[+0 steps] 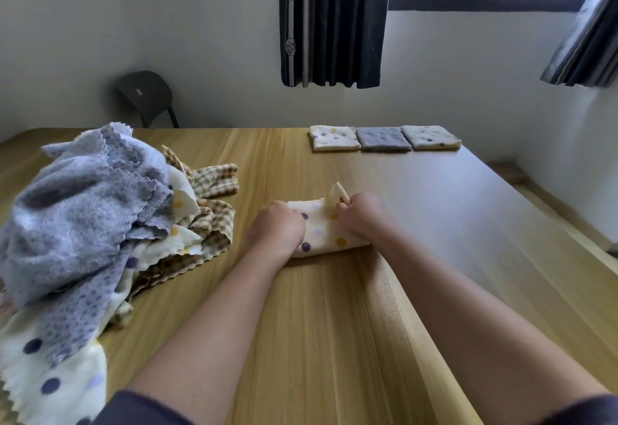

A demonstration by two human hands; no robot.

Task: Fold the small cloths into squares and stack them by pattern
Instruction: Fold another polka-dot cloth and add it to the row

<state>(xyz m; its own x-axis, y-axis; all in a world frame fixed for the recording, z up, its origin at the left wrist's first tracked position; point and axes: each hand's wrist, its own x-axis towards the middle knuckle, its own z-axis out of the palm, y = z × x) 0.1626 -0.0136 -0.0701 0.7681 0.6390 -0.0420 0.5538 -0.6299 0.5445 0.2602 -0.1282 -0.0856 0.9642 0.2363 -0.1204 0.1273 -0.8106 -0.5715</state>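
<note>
A cream cloth with purple and yellow dots [322, 229] lies partly folded on the wooden table [334, 324] in the middle. My left hand [277, 229] grips its left edge with curled fingers. My right hand [361, 214] pinches its far right corner, which stands up a little. At the far right lie three folded squares in a row: a cream dotted one [334, 138], a grey one [383, 139] and a pale dotted one [430, 137].
A loose heap of unfolded cloths [100, 210], grey, dotted and tan checked, covers the table's left side. A dark chair [145, 95] stands behind the table by the wall. Curtains [332, 20] hang at the window. The table's right edge drops to the floor.
</note>
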